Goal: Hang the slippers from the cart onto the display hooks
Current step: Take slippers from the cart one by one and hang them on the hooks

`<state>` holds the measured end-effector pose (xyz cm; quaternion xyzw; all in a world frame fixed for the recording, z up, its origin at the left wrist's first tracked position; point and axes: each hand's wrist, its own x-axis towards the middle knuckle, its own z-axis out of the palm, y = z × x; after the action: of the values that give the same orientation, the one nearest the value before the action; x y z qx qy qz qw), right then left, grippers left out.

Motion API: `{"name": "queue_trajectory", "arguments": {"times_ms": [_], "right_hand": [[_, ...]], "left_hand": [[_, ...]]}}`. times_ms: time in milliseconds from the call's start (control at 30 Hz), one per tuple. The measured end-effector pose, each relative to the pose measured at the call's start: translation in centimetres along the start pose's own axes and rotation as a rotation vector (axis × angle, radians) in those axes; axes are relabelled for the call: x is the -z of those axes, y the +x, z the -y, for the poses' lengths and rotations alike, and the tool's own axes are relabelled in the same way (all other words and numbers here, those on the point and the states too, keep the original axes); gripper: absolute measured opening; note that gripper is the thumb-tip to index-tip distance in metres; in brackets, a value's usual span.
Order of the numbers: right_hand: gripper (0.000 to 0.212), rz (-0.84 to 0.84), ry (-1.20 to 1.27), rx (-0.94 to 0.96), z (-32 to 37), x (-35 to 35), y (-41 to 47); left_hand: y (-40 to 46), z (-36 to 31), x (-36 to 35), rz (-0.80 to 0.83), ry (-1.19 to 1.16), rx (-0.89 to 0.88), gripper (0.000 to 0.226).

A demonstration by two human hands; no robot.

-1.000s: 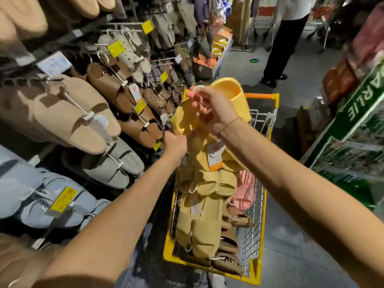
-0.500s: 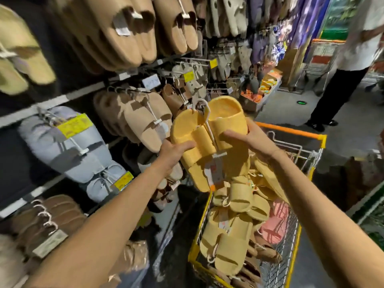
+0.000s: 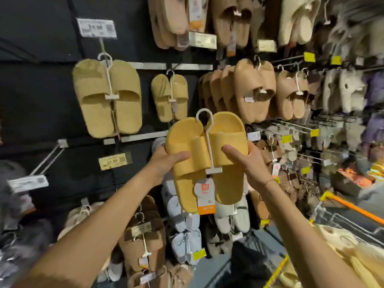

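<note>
A pair of yellow slippers [image 3: 226, 175] on a white plastic hanger [image 3: 209, 140] is held up in front of the black display wall. My left hand [image 3: 166, 161] grips the left slipper's edge, thumb across its front. My right hand [image 3: 245, 161] grips the right slipper the same way. A white and orange tag [image 3: 204, 196] dangles from the hanger clip. Two matching yellow pairs [image 3: 108, 98] [image 3: 169, 96] hang on hooks above and to the left. The cart [image 3: 351, 207], with an orange handle, shows at the lower right with more yellow slippers [image 3: 349, 252] in it.
Tan slippers [image 3: 253, 90] crowd the hooks to the right, with cream ones beyond. An empty metal hook [image 3: 46, 160] with a price label juts out at the left. Brown [image 3: 143, 235] and pale blue slippers [image 3: 182, 231] hang below my hands.
Both hands have lifted the yellow pair from above the cart up toward the display wall. My view has swung up and left, so the cart has dropped to the lower right corner.
</note>
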<state>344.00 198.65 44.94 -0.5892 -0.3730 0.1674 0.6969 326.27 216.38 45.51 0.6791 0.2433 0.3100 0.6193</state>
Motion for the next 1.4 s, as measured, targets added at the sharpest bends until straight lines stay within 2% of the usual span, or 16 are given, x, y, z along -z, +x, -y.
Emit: {"name": "queue_trajectory", "arguments": {"times_ms": [133,233,300,367,433,500,600,767,933,1067,1200,1300,1400], "right_hand": [[0.078,0.095,0.009,0.031,3.2,-6.0,2.1],[0.087,0.154,0.020,0.026,5.1,-10.3,3.3],[0.076,0.196,0.051,0.035,6.4,-13.1,3.9],[0.061,0.239,0.091,0.055,7.6,-15.5,4.5],[0.082,0.268,0.079,0.056,8.7,-17.6,5.2],[0.106,0.281,0.057,0.040,9.6,-19.4,5.8],[0.108,0.263,0.041,-0.003,11.1,-21.4,6.6],[0.133,0.299,0.062,-0.163,12.8,-23.6,8.7],[0.128,0.258,0.072,-0.201,12.7,-25.1,11.0],[0.140,0.254,0.106,-0.168,12.8,-25.8,12.8],[0.135,0.259,0.098,-0.157,13.0,-26.7,14.5],[0.122,0.275,0.086,-0.165,13.0,-27.2,15.7],[0.119,0.257,0.054,-0.166,12.2,-27.7,17.1]], "left_hand": [[-1.8,-3.9,6.0,-0.106,-0.019,-0.080,0.032],[-2.9,-6.3,9.5,-0.196,-0.039,-0.094,0.045],[-3.7,-7.8,11.5,-0.268,-0.060,-0.118,0.051],[-4.3,-9.0,13.2,-0.322,-0.093,-0.129,0.072],[-4.7,-10.1,14.5,-0.367,-0.092,-0.132,0.084],[-4.4,-11.0,15.8,-0.430,-0.099,-0.121,0.074],[-3.8,-12.7,17.2,-0.479,-0.095,-0.073,0.072],[-1.7,-14.7,18.6,-0.509,-0.080,-0.057,0.067],[0.8,-15.2,20.0,-0.516,-0.055,-0.011,0.080],[2.7,-15.7,20.8,-0.497,-0.077,-0.049,0.079],[4.6,-16.0,21.7,-0.490,-0.082,-0.084,0.074],[6.2,-16.1,22.3,-0.495,-0.080,-0.067,0.078],[7.7,-15.4,23.0,-0.490,-0.049,-0.044,0.083]]}}
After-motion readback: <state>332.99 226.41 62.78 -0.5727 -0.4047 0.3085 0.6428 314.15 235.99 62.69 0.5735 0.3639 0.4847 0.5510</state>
